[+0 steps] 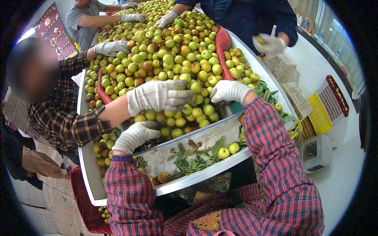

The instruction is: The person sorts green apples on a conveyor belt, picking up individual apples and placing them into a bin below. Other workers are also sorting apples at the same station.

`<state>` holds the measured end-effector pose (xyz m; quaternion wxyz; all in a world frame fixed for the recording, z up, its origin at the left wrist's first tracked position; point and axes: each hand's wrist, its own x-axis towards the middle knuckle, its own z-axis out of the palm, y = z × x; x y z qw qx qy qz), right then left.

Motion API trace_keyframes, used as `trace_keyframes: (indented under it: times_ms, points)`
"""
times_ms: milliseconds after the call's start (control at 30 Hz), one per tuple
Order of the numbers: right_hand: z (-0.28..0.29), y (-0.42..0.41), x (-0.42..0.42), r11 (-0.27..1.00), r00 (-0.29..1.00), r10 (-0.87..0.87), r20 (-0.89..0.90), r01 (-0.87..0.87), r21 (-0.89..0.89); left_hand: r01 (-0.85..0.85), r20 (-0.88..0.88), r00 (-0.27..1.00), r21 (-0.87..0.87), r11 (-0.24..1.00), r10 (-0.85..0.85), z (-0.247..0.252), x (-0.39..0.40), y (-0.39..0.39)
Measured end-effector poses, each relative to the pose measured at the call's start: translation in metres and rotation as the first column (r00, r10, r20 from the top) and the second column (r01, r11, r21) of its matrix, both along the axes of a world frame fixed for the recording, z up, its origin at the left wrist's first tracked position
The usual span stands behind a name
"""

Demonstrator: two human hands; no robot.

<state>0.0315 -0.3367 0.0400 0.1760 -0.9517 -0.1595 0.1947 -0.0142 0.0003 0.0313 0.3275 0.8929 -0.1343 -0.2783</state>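
Observation:
My left hand (pixel 136 137), in a white knit glove, reaches over the near left corner of a heap of round green and brown fruit (pixel 177 122). Its fingers are partly blurred, and I cannot see whether anything is in them. My right hand (pixel 231 92), gloved alike, is curled at the right side of the heap, beside the end of a red padded strip (pixel 223 54). Its palm is hidden. Between my hands, fruit lies behind the low divider (pixel 189 134) of a white sorting table (pixel 203 180). The near trough holds leafy twigs (pixel 189 159) and a few fruits.
A co-worker's gloved hand (pixel 161 97) crosses the heap from the left, close above my hands. Other workers' gloved hands (pixel 268 43) are farther back. Plastic crates (pixel 320 113) stand on the floor at right. A dark red crate (pixel 85 203) with fruit sits low at left.

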Motion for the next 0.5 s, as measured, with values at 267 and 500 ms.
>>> trace_keyframes:
  times_ms: [267,500]
  points:
    - [-0.0036,-0.0029,0.0006,1.000,1.000,-0.017,-0.025,0.018,0.023,0.008,0.064,0.998,0.005,1.000,-0.009,0.0048,-0.0025,-0.0025]
    - [0.0006,0.0012,-0.0017,0.999,0.999,-0.043,-0.026,0.043,0.023,-0.002,0.040,0.999,0.038,0.999,0.001,0.0014,-0.0003,0.0004]
